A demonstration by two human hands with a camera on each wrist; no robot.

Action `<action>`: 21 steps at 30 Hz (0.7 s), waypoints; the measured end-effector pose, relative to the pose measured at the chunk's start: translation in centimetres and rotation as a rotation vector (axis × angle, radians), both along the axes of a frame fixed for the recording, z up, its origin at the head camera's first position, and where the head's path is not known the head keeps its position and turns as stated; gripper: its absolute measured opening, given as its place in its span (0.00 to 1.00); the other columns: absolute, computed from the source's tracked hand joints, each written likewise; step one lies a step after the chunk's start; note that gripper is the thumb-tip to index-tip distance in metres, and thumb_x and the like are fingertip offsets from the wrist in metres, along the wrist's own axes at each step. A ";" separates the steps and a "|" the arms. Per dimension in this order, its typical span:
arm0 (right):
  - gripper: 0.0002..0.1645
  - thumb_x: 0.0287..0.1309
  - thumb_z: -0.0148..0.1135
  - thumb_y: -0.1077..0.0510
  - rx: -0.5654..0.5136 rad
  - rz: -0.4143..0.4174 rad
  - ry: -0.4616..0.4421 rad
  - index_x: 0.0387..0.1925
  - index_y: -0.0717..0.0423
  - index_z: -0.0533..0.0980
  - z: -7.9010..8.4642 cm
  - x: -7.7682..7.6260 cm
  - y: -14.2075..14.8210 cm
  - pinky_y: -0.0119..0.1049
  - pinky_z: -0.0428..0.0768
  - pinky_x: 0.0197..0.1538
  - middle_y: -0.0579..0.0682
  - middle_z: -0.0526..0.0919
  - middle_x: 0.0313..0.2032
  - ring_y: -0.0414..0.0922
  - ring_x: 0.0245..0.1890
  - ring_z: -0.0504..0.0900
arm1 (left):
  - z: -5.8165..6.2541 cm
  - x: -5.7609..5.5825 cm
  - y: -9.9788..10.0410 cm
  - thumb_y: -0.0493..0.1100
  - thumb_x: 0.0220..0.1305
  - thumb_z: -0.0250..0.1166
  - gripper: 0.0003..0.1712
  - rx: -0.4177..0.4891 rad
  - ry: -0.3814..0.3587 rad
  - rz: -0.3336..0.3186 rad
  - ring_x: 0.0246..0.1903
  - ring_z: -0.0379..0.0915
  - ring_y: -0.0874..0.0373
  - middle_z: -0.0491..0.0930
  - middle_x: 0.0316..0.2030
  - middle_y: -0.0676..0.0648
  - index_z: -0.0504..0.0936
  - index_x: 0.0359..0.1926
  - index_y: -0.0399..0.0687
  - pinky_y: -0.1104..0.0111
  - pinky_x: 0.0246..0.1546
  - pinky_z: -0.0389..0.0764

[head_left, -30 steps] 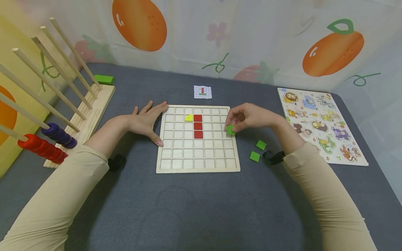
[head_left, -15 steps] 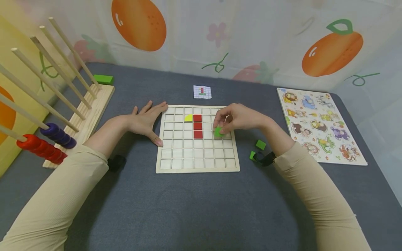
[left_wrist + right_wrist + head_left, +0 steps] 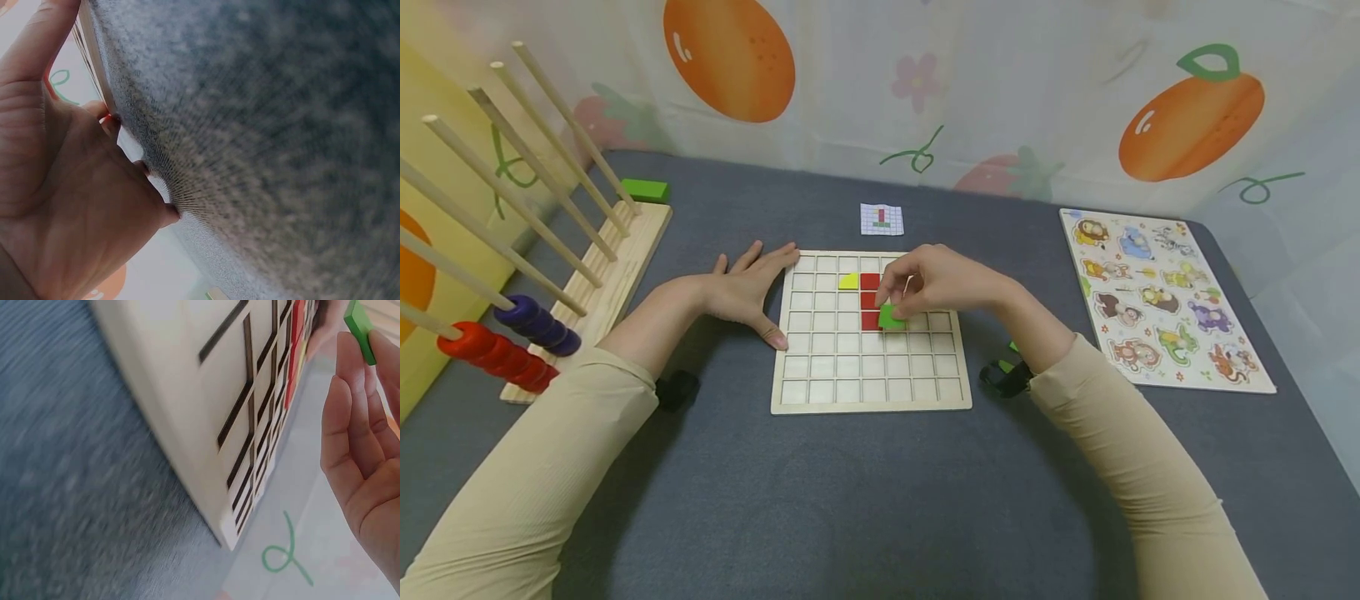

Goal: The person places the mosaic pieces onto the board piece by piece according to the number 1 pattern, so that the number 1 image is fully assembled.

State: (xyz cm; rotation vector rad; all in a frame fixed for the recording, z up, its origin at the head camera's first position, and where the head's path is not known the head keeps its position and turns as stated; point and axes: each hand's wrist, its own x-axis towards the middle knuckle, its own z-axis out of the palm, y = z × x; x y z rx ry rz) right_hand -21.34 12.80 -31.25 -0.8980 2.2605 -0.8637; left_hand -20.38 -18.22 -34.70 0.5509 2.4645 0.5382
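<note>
A pale wooden grid board (image 3: 835,408) lies on the grey cloth. Three red square tiles (image 3: 870,301) form a column in its upper middle, with a yellow tile (image 3: 848,282) left of the top one. My right hand (image 3: 936,279) pinches a green square tile (image 3: 891,317) between thumb and fingertips, over the board beside the lowest red tile; the right wrist view shows this tile (image 3: 359,330) clear of the board. My left hand (image 3: 741,292) has its fingers spread, with thumb and fingertips at the board's left edge.
Green tiles (image 3: 1006,365) lie partly hidden behind the right wrist. A small pattern card (image 3: 882,219) sits beyond the board. At left stands a peg rack (image 3: 632,258) with red and purple rings, a green block (image 3: 646,191) behind it. An animal puzzle board (image 3: 1172,308) lies at right.
My right hand has carried the green tile leftward from the board's right edge to beside the red column. The left hand has stayed in place.
</note>
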 end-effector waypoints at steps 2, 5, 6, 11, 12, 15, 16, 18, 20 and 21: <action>0.10 0.56 0.67 0.61 -0.001 0.003 0.001 0.39 0.46 0.84 0.0 0.0 -0.4 0.37 0.80 0.43 0.47 0.83 0.34 0.44 0.36 0.81 | 0.0 0.0 0.0 0.66 0.38 0.80 0.80 -0.001 -0.002 0.000 0.78 0.14 0.37 0.27 0.80 0.47 0.34 0.80 0.53 0.27 0.66 0.25; 0.10 0.57 0.65 0.61 -0.005 0.013 0.003 0.39 0.45 0.84 0.0 0.0 -1.0 0.37 0.80 0.44 0.47 0.83 0.34 0.44 0.36 0.81 | 0.0 -0.1 0.0 0.66 0.38 0.80 0.81 -0.001 -0.002 -0.003 0.78 0.14 0.37 0.27 0.80 0.47 0.33 0.80 0.53 0.27 0.66 0.25; 0.10 0.57 0.64 0.61 -0.007 0.014 0.002 0.39 0.45 0.84 0.0 0.0 -1.2 0.37 0.80 0.44 0.47 0.84 0.34 0.45 0.35 0.82 | 0.1 -0.1 0.0 0.66 0.38 0.80 0.81 -0.001 -0.002 -0.004 0.78 0.14 0.37 0.27 0.80 0.47 0.33 0.80 0.53 0.26 0.66 0.25; 0.10 0.58 0.63 0.61 -0.021 0.045 0.008 0.39 0.45 0.84 0.0 0.1 -2.1 0.35 0.79 0.43 0.46 0.86 0.34 0.45 0.35 0.85 | 0.1 -0.1 -0.1 0.67 0.38 0.79 0.81 -0.006 -0.004 -0.003 0.78 0.14 0.36 0.26 0.80 0.47 0.33 0.80 0.53 0.26 0.66 0.25; 0.10 0.58 0.63 0.61 -0.022 0.051 0.007 0.39 0.46 0.84 0.0 0.1 -2.3 0.35 0.79 0.43 0.46 0.86 0.34 0.46 0.35 0.85 | 0.2 -0.1 -0.1 0.67 0.38 0.79 0.81 -0.007 -0.004 -0.004 0.78 0.15 0.36 0.26 0.80 0.47 0.33 0.80 0.53 0.26 0.66 0.26; 0.10 0.59 0.63 0.62 -0.028 0.061 -0.009 0.40 0.48 0.84 -0.2 0.3 -2.8 0.35 0.80 0.42 0.49 0.87 0.32 0.47 0.34 0.87 | 0.2 -0.1 -0.1 0.67 0.38 0.79 0.81 -0.009 -0.006 -0.004 0.78 0.15 0.36 0.26 0.80 0.47 0.33 0.80 0.53 0.26 0.66 0.26; 0.10 0.59 0.62 0.63 -0.029 0.062 -0.014 0.40 0.49 0.84 -0.3 0.3 -3.0 0.35 0.80 0.41 0.49 0.87 0.32 0.47 0.34 0.87 | 0.2 -0.1 0.0 0.67 0.38 0.79 0.81 -0.009 -0.007 -0.004 0.78 0.15 0.36 0.26 0.80 0.47 0.33 0.80 0.53 0.26 0.66 0.26; 0.10 0.58 0.62 0.64 -0.028 0.065 -0.023 0.40 0.51 0.84 -0.4 0.4 -3.2 0.36 0.81 0.41 0.50 0.87 0.31 0.47 0.33 0.87 | 0.2 -0.1 0.0 0.66 0.39 0.79 0.80 -0.009 -0.008 -0.003 0.77 0.15 0.36 0.26 0.80 0.47 0.33 0.80 0.53 0.26 0.66 0.25; 0.10 0.58 0.62 0.65 -0.026 0.071 -0.019 0.39 0.52 0.84 -0.5 0.5 -3.5 0.36 0.82 0.41 0.50 0.87 0.30 0.47 0.32 0.87 | 0.2 -0.1 0.0 0.66 0.39 0.80 0.80 -0.007 -0.009 -0.002 0.77 0.15 0.36 0.26 0.80 0.47 0.33 0.80 0.53 0.26 0.66 0.25; 0.10 0.57 0.62 0.65 -0.021 0.073 -0.013 0.39 0.52 0.84 -0.5 0.6 -3.6 0.36 0.82 0.41 0.50 0.87 0.30 0.47 0.32 0.87 | 0.1 -0.1 0.1 0.66 0.39 0.80 0.80 -0.007 -0.008 -0.002 0.78 0.15 0.36 0.26 0.80 0.47 0.33 0.80 0.53 0.26 0.66 0.25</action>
